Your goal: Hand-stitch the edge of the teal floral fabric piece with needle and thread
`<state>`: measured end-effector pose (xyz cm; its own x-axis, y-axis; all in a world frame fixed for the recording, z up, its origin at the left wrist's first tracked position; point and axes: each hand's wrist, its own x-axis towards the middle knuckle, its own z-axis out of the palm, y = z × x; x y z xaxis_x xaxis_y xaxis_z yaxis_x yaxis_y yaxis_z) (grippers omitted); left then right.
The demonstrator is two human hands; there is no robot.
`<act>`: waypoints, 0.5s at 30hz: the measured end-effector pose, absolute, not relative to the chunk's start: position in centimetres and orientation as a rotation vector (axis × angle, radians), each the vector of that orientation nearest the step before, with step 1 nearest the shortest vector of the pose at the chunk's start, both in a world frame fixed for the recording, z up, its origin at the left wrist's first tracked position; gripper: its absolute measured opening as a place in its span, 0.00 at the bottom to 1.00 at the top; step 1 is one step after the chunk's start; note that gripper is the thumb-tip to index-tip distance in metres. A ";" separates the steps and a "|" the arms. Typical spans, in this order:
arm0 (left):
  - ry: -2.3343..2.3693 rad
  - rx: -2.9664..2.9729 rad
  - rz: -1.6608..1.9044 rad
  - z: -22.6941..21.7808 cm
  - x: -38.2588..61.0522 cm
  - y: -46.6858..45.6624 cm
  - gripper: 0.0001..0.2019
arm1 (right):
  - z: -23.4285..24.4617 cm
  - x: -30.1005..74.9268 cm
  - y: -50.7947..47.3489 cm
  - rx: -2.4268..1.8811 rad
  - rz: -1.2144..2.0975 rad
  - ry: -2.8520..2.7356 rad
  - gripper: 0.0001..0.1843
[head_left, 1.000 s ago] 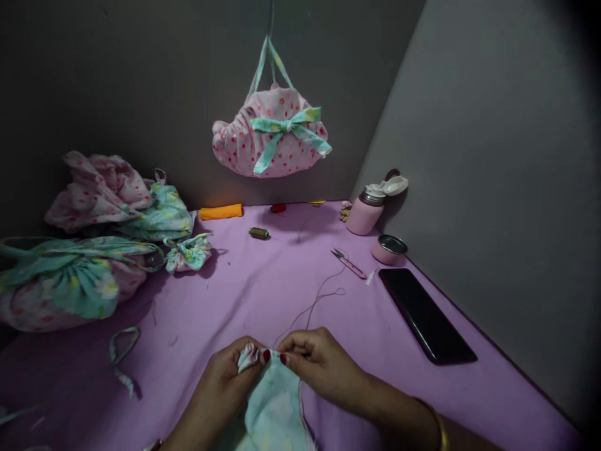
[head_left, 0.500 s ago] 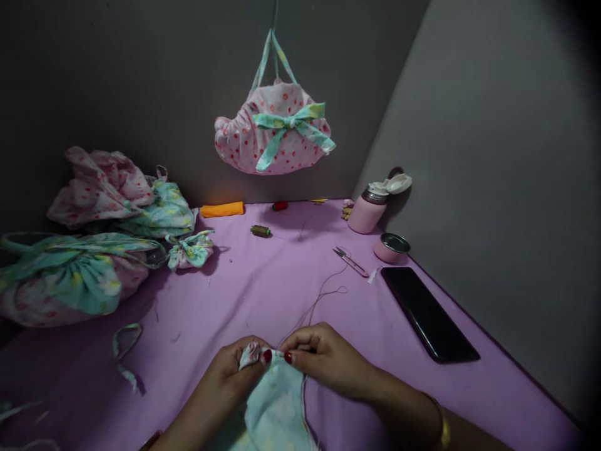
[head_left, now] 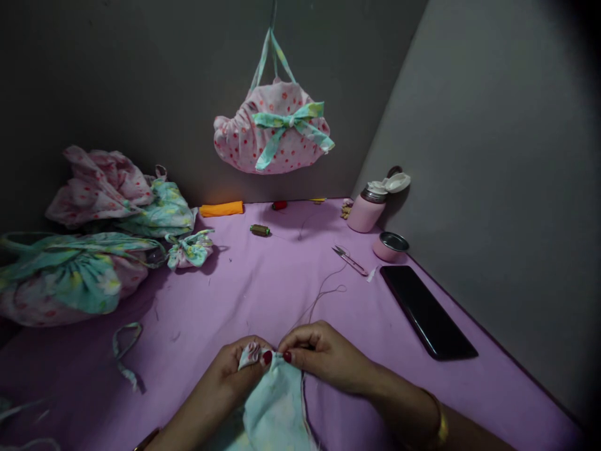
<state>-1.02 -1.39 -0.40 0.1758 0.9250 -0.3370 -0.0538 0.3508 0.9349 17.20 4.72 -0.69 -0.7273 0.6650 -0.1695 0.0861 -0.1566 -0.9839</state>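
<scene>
A light green-blue patterned cloth point(head_left: 275, 407) hangs down from between my hands at the bottom middle. My left hand point(head_left: 239, 369) pinches its top edge, the thumb lying over a gathered pink-and-white fold point(head_left: 253, 352). Close beside it, my right hand point(head_left: 323, 357) is closed, thumb against fingertips, at the same edge. Whether a needle sits in those fingertips is hidden. A thin dark thread point(head_left: 315, 304) runs from behind my right fingers up onto the purple tablecloth point(head_left: 225, 300), ending in a loop.
Pink thread snips point(head_left: 350, 260), a black phone point(head_left: 427, 313), a round pink tin point(head_left: 390, 247) and a pink bottle point(head_left: 366, 210) are at right. Thread spools point(head_left: 260, 230) lie at the back. Fabric bags point(head_left: 98, 269) crowd the left; a polka-dot bag point(head_left: 277, 138) hangs above.
Both hands keep their grip on the cloth, with only a tiny shift of the fingers. The whole view has moved very slightly.
</scene>
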 end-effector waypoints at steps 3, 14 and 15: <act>1.178 0.976 0.878 -0.2 -1.1 -1.3 0.15 | -0.8 17.1 4.4 -0.827 1.865 -1.778 0.10; 1.270 1.003 0.892 -0.4 -0.7 -1.4 0.16 | -0.4 16.6 3.4 -0.911 1.148 -2.049 0.06; 1.283 1.014 0.897 -0.4 -0.7 -1.4 0.16 | -0.2 16.6 3.4 -0.905 1.069 -2.057 0.06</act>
<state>-0.67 -1.37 -0.40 0.0910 0.9428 -0.3208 0.0221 0.3202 0.9471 16.60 3.40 -0.23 -0.5571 0.8002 0.2218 0.2786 0.4318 -0.8579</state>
